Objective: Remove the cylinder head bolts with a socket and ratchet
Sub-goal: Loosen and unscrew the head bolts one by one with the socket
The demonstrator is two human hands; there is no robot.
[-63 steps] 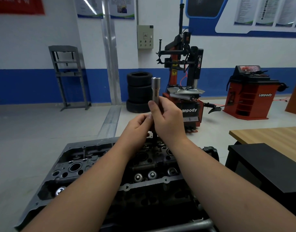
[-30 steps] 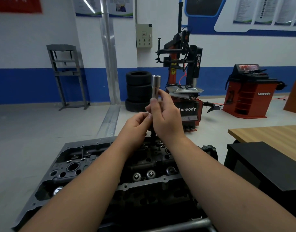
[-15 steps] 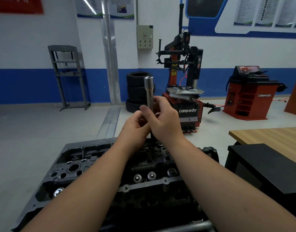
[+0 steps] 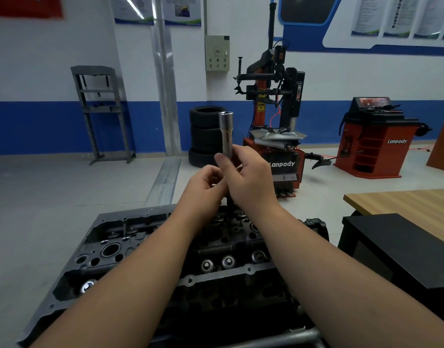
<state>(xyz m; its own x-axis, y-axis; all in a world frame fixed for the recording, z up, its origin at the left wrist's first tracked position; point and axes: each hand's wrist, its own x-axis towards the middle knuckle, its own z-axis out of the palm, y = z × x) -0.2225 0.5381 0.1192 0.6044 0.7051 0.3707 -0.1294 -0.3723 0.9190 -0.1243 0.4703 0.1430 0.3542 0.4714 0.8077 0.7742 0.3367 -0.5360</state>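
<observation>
socket shifted left, above cylinder head

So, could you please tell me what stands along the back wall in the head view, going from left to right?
Grey metal frame → stack of tyres → tyre changer → red balancing machine.

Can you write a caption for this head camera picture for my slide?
Both hands, left hand and right hand, hold a silver socket upright above the cylinder head.

Both forearms reach forward, left hand and right hand raised together, fingers curled.
</observation>
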